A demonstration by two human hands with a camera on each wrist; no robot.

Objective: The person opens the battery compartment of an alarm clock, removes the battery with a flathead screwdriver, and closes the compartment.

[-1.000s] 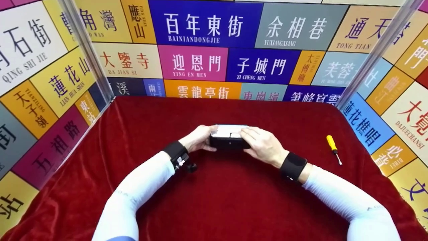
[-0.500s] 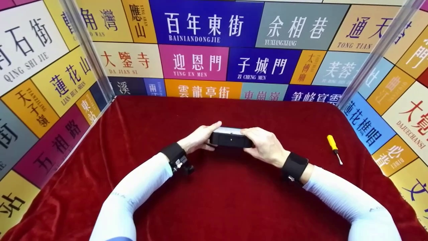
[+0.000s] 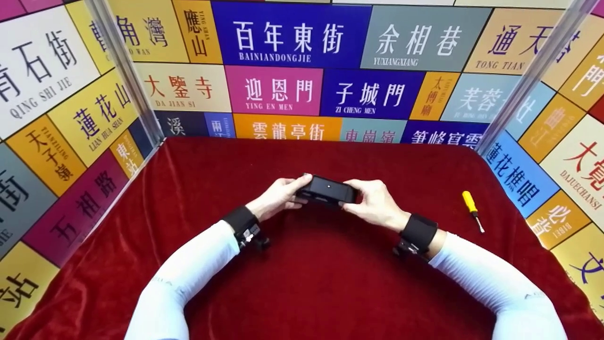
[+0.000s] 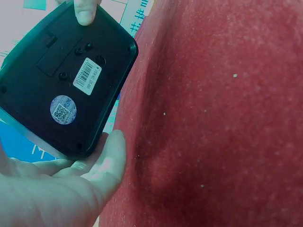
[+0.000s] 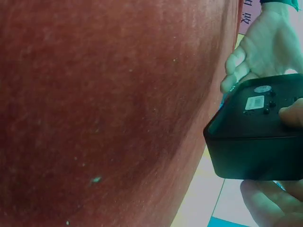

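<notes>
Both hands hold a black plastic device [image 3: 326, 189] above the red cloth, its dark side turned up toward the head view. Its underside [image 4: 52, 71] shows a small rectangular battery cover [image 4: 59, 54], a barcode label [image 4: 87, 76], a round QR sticker [image 4: 63, 110] and several dark knobs. The left hand [image 3: 281, 196] grips the left end, thumb on the near edge and fingers behind. At the right end, the right hand [image 3: 376, 200] pinches it, with the thumb [image 5: 291, 114] on the underside and fingers [image 5: 267, 201] on the opposite face.
A screwdriver [image 3: 470, 208] with a yellow handle lies on the red cloth [image 3: 330, 283] at the right. Walls with colourful sign panels [image 3: 290, 35] and clear upright posts stand around the table.
The device has been tilted: its pale, bright face has turned out of the head view, and the dark side now faces up. The right thumb has shifted; the screwdriver has stayed put.
</notes>
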